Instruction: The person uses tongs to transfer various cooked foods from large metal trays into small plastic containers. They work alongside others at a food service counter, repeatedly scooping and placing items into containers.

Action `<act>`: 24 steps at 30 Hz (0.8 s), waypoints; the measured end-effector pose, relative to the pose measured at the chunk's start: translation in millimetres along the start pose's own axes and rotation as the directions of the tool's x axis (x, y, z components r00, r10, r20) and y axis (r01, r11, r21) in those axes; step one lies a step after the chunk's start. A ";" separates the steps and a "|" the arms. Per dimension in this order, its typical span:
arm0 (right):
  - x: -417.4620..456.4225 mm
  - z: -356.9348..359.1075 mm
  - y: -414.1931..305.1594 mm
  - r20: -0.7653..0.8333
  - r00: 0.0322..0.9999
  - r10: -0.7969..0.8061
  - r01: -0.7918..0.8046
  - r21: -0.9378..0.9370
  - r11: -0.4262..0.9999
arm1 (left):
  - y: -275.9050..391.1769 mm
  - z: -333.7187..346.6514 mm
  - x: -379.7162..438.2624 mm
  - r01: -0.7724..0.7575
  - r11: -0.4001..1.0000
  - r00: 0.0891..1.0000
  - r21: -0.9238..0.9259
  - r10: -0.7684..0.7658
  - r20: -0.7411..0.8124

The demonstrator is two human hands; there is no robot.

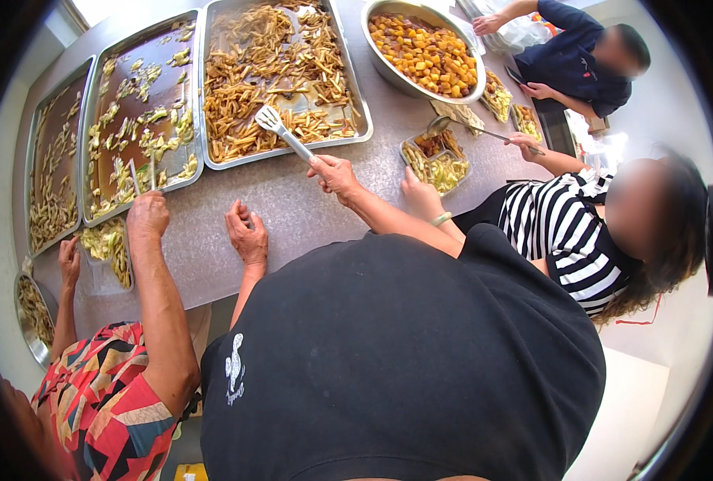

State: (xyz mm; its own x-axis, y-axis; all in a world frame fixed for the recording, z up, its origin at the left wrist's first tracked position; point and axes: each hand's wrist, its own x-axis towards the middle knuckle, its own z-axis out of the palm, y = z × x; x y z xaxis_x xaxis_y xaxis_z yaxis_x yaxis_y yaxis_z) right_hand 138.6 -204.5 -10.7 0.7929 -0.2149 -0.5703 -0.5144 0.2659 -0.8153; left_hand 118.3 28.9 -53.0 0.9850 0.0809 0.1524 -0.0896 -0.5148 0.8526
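My right hand [335, 179] grips a pair of metal serving tongs [296, 144] by the handle end. Their slotted tip reaches over the front part of a large metal tray [364, 123] of brown cooked strips [245, 78]. With loosely bent fingers, my left hand [246, 233] hovers at the table's near side and holds nothing I can see. Right of my right arm sits a compartment meal box [446, 174], filled with strips, cabbage-like greens and a chunky stew. A co-worker's hand [422, 195] touches it, while that person's other hand [522, 144] holds a ladle [482, 129].
Two more food trays [195, 120] [50, 245] stand left, beside a co-worker's hand [148, 213] with utensils and a meal box [107, 285]. A bowl [479, 66] of orange cubes is at the back. Filled boxes [496, 96] [526, 123] lie near another person [573, 72].
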 end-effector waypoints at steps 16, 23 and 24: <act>-8.7 8.2 -3.9 -0.017 1.000 -0.023 0.021 -0.076 0.997 | -14.8 -4.6 0.3 -0.046 0.999 0.998 0.018 0.047 -0.042; -3.5 -0.2 5.0 -0.002 1.000 -0.021 0.021 -0.133 0.991 | -21.3 -9.7 -0.8 -0.023 0.999 1.000 -0.037 0.023 0.013; -3.1 -0.7 6.3 0.007 1.000 -0.005 0.006 -0.110 0.994 | -25.8 -7.8 -2.9 -0.011 1.000 1.000 -0.009 0.012 0.020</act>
State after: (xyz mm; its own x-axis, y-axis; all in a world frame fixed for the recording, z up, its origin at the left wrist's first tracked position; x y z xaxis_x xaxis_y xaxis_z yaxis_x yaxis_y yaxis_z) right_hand 132.7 -202.8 -14.1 0.7977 -0.2100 -0.5653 -0.5424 0.1597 -0.8248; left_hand 116.6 48.6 -71.6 0.9866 0.0583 0.1525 -0.1021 -0.5084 0.8550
